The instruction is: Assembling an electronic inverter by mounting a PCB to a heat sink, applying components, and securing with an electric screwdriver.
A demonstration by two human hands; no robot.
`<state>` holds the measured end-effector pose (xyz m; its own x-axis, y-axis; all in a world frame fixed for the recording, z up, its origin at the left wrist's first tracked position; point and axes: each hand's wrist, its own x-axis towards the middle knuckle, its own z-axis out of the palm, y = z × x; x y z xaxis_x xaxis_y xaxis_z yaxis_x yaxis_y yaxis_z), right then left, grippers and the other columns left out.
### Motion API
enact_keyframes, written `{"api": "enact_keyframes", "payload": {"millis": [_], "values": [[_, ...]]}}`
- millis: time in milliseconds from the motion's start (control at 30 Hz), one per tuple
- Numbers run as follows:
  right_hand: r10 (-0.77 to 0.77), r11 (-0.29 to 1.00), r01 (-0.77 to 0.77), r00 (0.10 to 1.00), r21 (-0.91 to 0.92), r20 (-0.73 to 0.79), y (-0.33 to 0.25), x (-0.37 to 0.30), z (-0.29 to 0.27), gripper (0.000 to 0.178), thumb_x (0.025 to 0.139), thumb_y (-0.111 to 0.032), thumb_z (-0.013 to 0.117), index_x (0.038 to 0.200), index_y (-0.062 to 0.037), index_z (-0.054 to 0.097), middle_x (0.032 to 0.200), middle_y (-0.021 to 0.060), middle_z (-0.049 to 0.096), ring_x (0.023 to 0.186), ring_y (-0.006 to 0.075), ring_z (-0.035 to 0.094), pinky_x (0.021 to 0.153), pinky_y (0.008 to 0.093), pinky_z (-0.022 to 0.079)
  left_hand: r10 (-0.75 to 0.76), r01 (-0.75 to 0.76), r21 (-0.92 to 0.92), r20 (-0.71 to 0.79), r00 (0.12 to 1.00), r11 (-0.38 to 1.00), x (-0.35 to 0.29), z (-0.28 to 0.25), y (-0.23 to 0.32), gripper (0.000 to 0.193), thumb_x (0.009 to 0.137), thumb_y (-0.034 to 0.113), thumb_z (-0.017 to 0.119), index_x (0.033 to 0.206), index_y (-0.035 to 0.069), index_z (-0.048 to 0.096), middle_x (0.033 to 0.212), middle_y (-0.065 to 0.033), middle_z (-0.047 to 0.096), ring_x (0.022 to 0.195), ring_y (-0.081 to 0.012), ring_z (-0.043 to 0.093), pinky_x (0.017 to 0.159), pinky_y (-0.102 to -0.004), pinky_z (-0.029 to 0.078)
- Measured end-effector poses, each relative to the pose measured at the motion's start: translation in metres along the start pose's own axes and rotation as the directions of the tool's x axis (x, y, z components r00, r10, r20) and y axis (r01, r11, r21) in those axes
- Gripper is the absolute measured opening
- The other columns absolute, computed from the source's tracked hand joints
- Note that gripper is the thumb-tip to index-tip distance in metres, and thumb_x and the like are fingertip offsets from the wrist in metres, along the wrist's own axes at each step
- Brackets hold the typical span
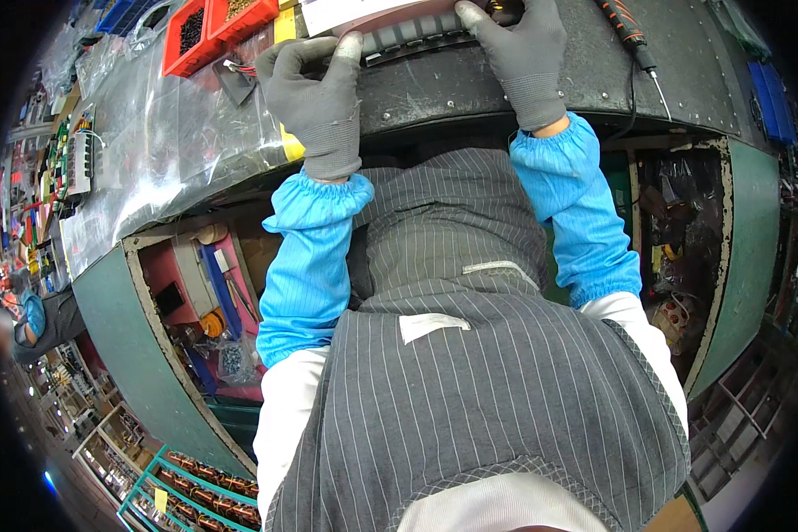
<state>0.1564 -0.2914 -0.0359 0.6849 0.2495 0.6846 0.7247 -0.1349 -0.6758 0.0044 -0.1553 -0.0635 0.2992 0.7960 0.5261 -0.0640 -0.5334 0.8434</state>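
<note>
At the far left, another person's blue sleeve [34, 315] is showing beyond the table [426, 84], and a teal rack [142, 486] is holding rows of copper-coloured wound parts [208, 470]. Next, clear plastic sheeting [186, 124] is covering the table's left part, where a pair of red bins [248, 24] is standing; the left one is containing small black fasteners [191, 31]. Just beside them, the grey-gloved left hand [315, 93] is curling its fingers, and its grip appears to be pinching the left end of a grey segmented strip [417, 34] between thumb and forefinger. The strip is lying at the table's near side, between the two hands, its long axis running left to right and slanting slightly away from the body toward the right; a brownish-pink panel [390, 19] is bordering its far side. The grey-gloved right hand [523, 71] is resting its thumb at the strip's right end, but its fingers are running out of view, so whether that grip is closing on anything cannot be told. Neither hand is nearer, as both are touching an end. Farther right, an orange-and-black screwdriver [627, 31] is lying well apart, its tip pointing toward the body
</note>
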Motion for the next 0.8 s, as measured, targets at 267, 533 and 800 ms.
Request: {"api": "enact_keyframes", "payload": {"millis": [267, 533, 800], "values": [[0.123, 0.988, -0.131, 0.988, 0.085, 0.098, -0.003, 0.005, -0.002, 0.029, 0.081, -0.010, 0.083, 0.102, -0.0022, 0.064, 0.085, 0.0069, 0.066, 0.074, 0.0146, 0.063, 0.070, 0.0301, 0.054, 0.016, -0.016, 0.044, 0.009, 1.000, 0.999, 0.002, -0.002, 0.002, 0.027, 0.080, 0.021, 0.090, 0.090, 0.001, 0.075, 0.107, -0.0088, 0.057, 0.088, -0.0168, 0.061, 0.076, -0.0291, 0.053], [0.152, 0.982, -0.163, 0.982, 0.094, 0.114, -0.002, 0.004, -0.001, 0.028, 0.081, -0.009, 0.082, 0.100, -0.0019, 0.064, 0.084, 0.0052, 0.065, 0.074, 0.0137, 0.061, 0.071, 0.0288, 0.053, 0.022, -0.023, -0.022, -0.051, 0.998, 1.000, 0.000, 0.005, 0.006, 0.028, 0.080, 0.022, 0.090, 0.087, 0.000, 0.074, 0.103, -0.0089, 0.056, 0.084, -0.0173, 0.061, 0.073, -0.0305, 0.053], [0.155, 0.982, -0.165, 0.982, 0.090, 0.104, 0.001, 0.004, 0.003, 0.029, 0.081, -0.009, 0.082, 0.100, -0.0016, 0.062, 0.087, 0.0055, 0.065, 0.075, 0.0125, 0.060, 0.071, 0.0277, 0.052, -0.017, 0.020, 0.032, -0.086, 0.996, 0.999, 0.002, 0.007, -0.002, 0.028, 0.078, 0.023, 0.090, 0.085, 0.001, 0.074, 0.101, -0.0093, 0.061, 0.095, -0.0205, 0.061, 0.090, -0.0336, 0.049]]}}
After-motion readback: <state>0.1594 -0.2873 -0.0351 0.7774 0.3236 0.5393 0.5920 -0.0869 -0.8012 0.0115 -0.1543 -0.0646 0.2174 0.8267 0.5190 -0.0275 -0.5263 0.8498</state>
